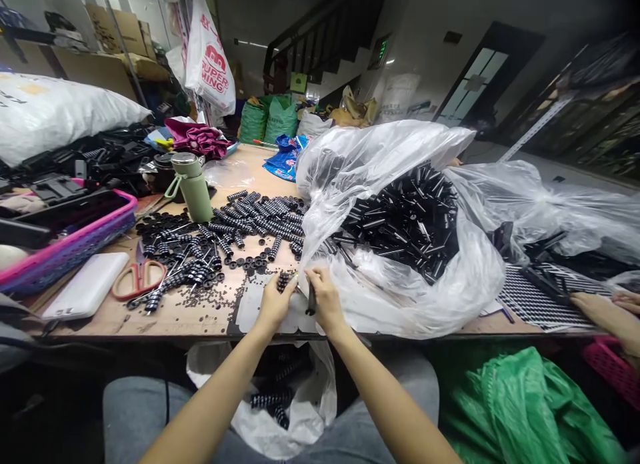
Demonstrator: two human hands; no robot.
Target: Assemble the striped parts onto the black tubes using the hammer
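My left hand (274, 305) is closed around a small black ribbed roller (284, 281), just above the front edge of the table. Close beside it, my right hand (325, 297) grips a black tube (311, 300) that points downward. The fingertips of both hands nearly meet; a thin piece between them is too small to make out. Many ribbed rollers (260, 214) lie heaped beyond my hands, some with metal rods. Black rings (245, 263) and tiny dark beads (205, 303) are scattered to the left. A large clear plastic bag (400, 307) full of black tubes (405, 217) lies open on the right.
Red-handled scissors (139, 279), a white box-like object (86, 287), a green flask (193, 191) and a pink-rimmed basket (70, 241) stand left. Below the table, a white sack (305, 434) holds rollers. At far right, another person's hands (607, 314) work by a striped mat (525, 297).
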